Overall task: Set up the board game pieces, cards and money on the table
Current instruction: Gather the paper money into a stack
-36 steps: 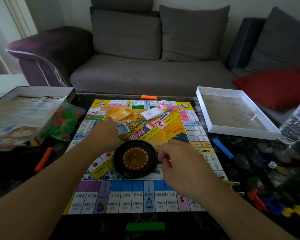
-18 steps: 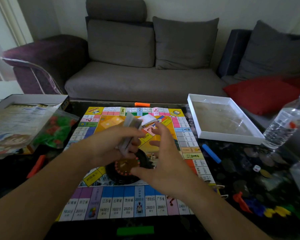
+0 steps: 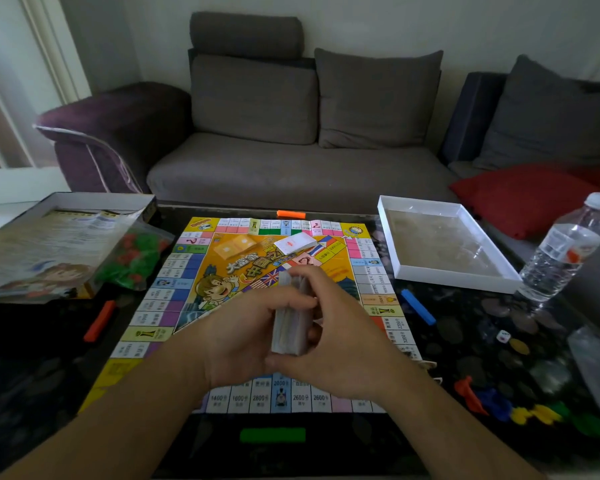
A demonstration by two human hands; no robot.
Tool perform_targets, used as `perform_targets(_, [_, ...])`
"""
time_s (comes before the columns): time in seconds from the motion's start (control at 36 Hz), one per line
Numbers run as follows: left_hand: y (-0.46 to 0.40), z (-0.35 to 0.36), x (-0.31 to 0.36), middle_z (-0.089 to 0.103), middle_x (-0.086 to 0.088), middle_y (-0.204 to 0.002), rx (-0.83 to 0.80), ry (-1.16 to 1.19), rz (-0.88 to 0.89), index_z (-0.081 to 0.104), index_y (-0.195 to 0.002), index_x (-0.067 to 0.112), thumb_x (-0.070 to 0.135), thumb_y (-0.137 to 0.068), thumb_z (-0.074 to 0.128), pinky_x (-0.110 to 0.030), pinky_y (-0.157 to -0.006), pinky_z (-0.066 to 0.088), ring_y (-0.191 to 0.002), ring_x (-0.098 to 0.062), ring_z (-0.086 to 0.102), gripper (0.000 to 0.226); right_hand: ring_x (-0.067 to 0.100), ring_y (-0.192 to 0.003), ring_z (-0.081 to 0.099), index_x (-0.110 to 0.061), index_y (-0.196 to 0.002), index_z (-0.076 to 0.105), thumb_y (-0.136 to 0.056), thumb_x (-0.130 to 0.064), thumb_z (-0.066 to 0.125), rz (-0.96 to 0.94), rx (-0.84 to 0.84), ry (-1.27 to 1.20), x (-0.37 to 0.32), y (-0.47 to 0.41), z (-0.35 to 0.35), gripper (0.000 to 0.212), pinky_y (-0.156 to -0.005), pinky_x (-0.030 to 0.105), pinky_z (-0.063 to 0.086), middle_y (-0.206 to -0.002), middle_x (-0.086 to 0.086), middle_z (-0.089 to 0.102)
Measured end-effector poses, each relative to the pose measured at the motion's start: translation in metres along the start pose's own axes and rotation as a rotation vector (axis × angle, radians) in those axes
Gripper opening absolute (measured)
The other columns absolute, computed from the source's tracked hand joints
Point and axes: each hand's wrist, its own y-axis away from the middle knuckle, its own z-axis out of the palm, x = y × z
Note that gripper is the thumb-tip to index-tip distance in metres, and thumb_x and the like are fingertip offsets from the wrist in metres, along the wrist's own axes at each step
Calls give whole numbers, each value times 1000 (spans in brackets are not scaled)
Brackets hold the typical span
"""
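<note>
- Both hands hold one thick stack of paper play money [image 3: 289, 317] on edge above the colourful square game board [image 3: 201, 289]: left hand [image 3: 243, 336] grips its side, right hand [image 3: 340, 341] cups it.
- Step in hand: probably squaring the money; next, it needs a landing spot.
- Bare dark glass desk [image 3: 32, 375] lies left of the board; right side is crowded.
</note>
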Motion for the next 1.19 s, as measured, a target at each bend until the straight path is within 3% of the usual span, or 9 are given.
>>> perform_targets(0.17, [9, 0, -4, 75, -13, -103, 48, -29, 84, 82, -105, 9, 24, -92, 68, -36, -71, 60, -86, -26, 74, 24, 9, -121, 65, -50, -145, 37, -71, -28, 96, -39, 24, -129, -1, 4, 1, 97, -93, 37, 62, -138, -25, 53])
perform_targets(0.33, [6, -1, -3, 77, -21, -107, 203, -213, 105, 75, -110, -2, 28, -100, 65, -34, -76, 60, -96, -32, 76, 34, 12, -136, 56, -59, -157, 5, -70, -43, 95, 56, -13, -175, -1, 5, 6, 126, -101, 42, 59, -162, -27, 26])
perform_targets(0.42, [-5, -7, -10, 76, -23, -109, 418, -273, 158, 72, -113, -2, 34, -98, 69, -39, -81, 61, -101, -36, 75, 40, 5, -138, 39, -47, -149, 26, -71, -67, 73, 86, 167, 79, -2, 5, 11, 93, -103, 41, 54, -146, -24, 31])
perform_targets(0.5, [-14, -7, -16, 78, -19, -103, 552, -224, 209, 71, -112, 5, 35, -98, 69, -41, -79, 64, -94, -32, 78, 33, 4, -110, 53, -42, -119, 49, -86, -62, 59, 83, 232, 166, -2, 5, 16, 41, -87, 37, 56, -117, -20, 51])
perform_targets(0.61, [-17, 0, -19, 80, -8, -95, 523, -177, 204, 72, -111, 13, 39, -102, 63, -45, -86, 60, -92, -25, 78, 29, 11, -76, 63, -32, -98, 59, -91, -58, 54, 66, 209, 144, 0, 2, 24, 28, -65, 43, 56, -86, -10, 64])
perform_targets(0.72, [-14, 5, -19, 80, -11, -98, 444, -194, 233, 74, -107, 11, 41, -100, 63, -49, -97, 59, -97, -25, 77, 32, 6, -67, 63, -27, -97, 64, -99, -27, 63, 91, 251, 67, -3, 2, 18, 3, -55, 23, 49, -78, -8, 65])
perform_targets(0.97, [-1, -1, -11, 63, -23, -102, 126, 48, 244, 70, -120, -2, 31, -95, 68, -44, -69, 55, -77, -33, 58, 41, 23, -58, 55, 10, -112, 68, -76, -20, 67, 374, 77, -911, -7, -2, 2, 47, -50, 30, 38, -82, 21, 64])
perform_targets(1.08, [1, -1, -12, 70, -23, -98, 217, -40, 210, 69, -124, -2, 33, -100, 61, -38, -62, 51, -66, -31, 57, 43, 29, -61, 63, 7, -118, 65, -87, -14, 68, 434, 4, -858, -10, 0, 4, 37, -51, 31, 46, -88, 26, 70])
perform_targets(1.19, [3, -2, -11, 74, -25, -109, 308, -73, 175, 75, -114, 2, 29, -101, 63, -53, -84, 62, -92, -40, 68, 32, 25, -58, 67, -5, -99, 74, -103, -19, 61, 447, 33, -404, -14, 4, -4, 20, -48, 30, 47, -82, 18, 76])
